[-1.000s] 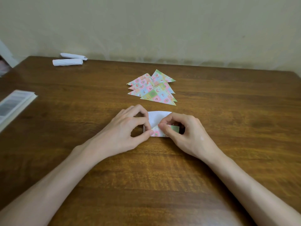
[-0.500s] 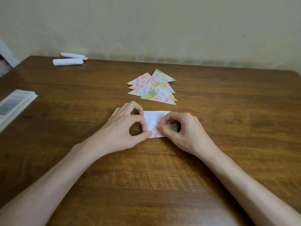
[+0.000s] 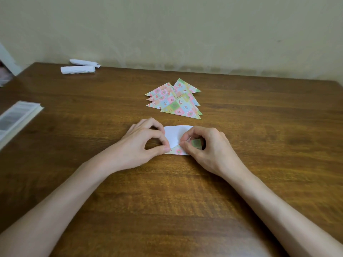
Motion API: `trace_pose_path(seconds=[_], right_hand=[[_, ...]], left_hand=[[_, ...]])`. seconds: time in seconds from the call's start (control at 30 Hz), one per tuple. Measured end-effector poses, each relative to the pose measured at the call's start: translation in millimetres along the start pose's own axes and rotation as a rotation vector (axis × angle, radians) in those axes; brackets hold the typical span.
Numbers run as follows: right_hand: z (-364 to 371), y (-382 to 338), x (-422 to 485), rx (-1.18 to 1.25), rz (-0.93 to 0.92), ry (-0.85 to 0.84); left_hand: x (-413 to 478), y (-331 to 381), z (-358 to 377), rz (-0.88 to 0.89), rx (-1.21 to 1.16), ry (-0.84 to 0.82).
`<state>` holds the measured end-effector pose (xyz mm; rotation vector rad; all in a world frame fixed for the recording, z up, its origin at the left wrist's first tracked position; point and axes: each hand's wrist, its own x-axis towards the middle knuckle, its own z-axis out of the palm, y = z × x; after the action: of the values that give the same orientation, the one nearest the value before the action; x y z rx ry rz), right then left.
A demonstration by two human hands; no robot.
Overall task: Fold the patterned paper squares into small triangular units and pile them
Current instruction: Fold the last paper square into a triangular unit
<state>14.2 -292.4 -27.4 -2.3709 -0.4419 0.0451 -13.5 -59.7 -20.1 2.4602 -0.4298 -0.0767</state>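
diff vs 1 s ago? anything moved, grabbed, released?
Almost nothing. The left hand and right hand keep pinching the half-folded paper at its near edge. Fingers shifted only slightly along the crease, and nothing was let go. The pile of triangles and the white rolls stayed put.

Wooden table [image 3: 259, 145]. Two white rolled papers [image 3: 78, 69] upper left (touching, near the wall). Booklet [image 3: 16, 117] at left edge.

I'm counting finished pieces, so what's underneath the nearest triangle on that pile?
Under the nearest triangle lie more patterned triangles, their edges fanned out to its left and behind it. Whether any are fully covered beneath it cannot be seen.
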Motion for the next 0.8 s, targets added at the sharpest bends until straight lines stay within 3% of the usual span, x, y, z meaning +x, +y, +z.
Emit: trace_pose_path(seconds=[0.8], right_hand=[[1.9, -1.6, -3.8, -0.033, -0.067, 0.030]], left_hand=[[0.2, 2.0, -3.0, 0.048, -0.002, 0.023]])
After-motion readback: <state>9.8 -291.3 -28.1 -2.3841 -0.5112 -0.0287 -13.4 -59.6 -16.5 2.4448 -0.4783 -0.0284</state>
